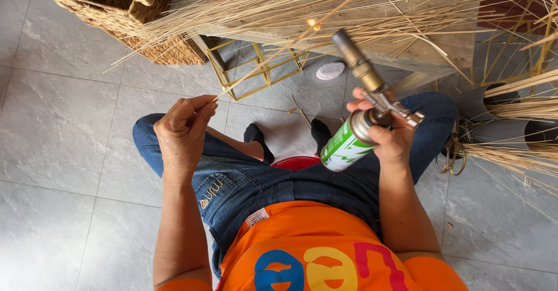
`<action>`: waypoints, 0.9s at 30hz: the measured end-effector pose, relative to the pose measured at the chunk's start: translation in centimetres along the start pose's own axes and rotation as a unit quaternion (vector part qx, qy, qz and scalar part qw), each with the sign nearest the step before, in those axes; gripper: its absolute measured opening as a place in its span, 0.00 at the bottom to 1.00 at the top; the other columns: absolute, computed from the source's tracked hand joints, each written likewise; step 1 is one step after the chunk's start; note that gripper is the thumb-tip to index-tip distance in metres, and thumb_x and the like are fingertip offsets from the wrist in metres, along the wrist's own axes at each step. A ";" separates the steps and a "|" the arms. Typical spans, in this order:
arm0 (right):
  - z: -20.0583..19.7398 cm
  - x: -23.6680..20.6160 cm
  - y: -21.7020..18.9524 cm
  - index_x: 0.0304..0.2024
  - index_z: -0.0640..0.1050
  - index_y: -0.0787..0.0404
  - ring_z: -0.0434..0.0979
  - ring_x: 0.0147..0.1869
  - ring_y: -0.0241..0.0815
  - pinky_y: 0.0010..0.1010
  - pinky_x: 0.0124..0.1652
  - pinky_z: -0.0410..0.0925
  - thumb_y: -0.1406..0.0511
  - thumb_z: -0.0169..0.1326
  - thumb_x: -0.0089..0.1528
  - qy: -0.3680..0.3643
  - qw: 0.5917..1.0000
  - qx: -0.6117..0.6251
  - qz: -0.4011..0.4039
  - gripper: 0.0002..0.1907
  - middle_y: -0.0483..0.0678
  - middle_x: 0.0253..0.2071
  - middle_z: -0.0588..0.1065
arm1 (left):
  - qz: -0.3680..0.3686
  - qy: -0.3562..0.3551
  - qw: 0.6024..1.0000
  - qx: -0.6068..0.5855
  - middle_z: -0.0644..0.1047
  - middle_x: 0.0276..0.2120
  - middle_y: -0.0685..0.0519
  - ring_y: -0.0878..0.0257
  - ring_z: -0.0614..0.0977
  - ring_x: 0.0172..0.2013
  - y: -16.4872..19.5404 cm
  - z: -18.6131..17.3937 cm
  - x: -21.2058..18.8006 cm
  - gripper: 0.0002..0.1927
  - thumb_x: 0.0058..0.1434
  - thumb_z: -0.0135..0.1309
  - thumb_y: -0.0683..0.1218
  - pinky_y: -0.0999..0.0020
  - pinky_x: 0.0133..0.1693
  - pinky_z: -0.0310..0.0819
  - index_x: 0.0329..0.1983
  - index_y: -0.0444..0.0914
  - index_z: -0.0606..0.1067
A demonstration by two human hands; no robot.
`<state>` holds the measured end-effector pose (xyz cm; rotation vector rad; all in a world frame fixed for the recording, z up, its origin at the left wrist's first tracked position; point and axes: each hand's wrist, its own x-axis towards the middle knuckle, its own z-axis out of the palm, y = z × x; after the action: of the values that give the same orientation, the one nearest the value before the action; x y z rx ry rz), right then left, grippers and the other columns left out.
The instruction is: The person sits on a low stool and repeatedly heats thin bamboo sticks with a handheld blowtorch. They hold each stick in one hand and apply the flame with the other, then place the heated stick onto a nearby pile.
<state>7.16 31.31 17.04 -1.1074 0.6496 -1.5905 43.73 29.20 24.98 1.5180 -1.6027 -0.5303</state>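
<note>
The left hand point(181, 129) pinches a thin reed point(264, 61) at its near end, fingers together, so the far tip reaches the small flame point(313, 23). The right hand point(392, 137), clamped on the torch point(354, 111), tilts its nozzle up and away from the lap, toward the loose reeds on the desk point(442, 47).

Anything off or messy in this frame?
Yes. A small flame burns at the far end of the thin stick pinched in the left hand, right beside the loose dry straw piled on the bench. The right hand holds a gas torch pointed that way. Stray straw pieces also lie on the floor tiles.
</note>
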 end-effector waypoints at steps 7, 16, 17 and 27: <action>-1.2 0.6 -0.5 0.55 0.79 0.71 0.83 0.56 0.54 0.43 0.56 0.77 0.65 0.63 0.59 0.041 0.999 -0.006 -0.027 0.24 0.63 0.57 0.77 | -0.009 -0.006 1.000 -0.010 0.82 0.33 0.54 0.72 0.82 0.33 -0.4 0.3 -0.2 0.07 0.65 0.64 0.39 0.77 0.32 0.75 0.45 0.36 0.83; -0.6 -0.7 0.8 0.55 0.78 0.71 0.82 0.58 0.54 0.46 0.57 0.78 0.66 0.62 0.58 -0.032 0.999 -0.023 0.024 0.23 0.63 0.58 0.77 | -0.039 -0.014 0.999 -0.023 0.82 0.30 0.54 0.73 0.79 0.30 -1.1 0.5 -0.5 0.07 0.65 0.63 0.40 0.79 0.30 0.71 0.45 0.36 0.83; -0.7 -0.5 0.8 0.55 0.78 0.71 0.82 0.58 0.54 0.46 0.58 0.77 0.66 0.62 0.58 -0.023 0.999 -0.013 0.023 0.24 0.63 0.59 0.77 | -0.044 -0.014 0.999 -0.022 0.81 0.30 0.54 0.73 0.79 0.29 -1.2 0.4 -0.6 0.07 0.65 0.64 0.40 0.78 0.29 0.70 0.45 0.36 0.83; -2.1 1.1 -0.3 0.57 0.78 0.72 0.82 0.55 0.52 0.45 0.59 0.76 0.65 0.61 0.60 0.066 0.997 -0.018 -0.024 0.24 0.64 0.55 0.77 | -0.065 -0.018 0.997 -0.023 0.82 0.30 0.55 0.75 0.78 0.27 -2.3 -0.4 -1.3 0.07 0.65 0.64 0.41 0.78 0.26 0.70 0.45 0.37 0.83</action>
<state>5.12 30.14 16.77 -1.0571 0.7461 -1.7091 45.29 30.16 23.07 1.5928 -1.5155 -0.6646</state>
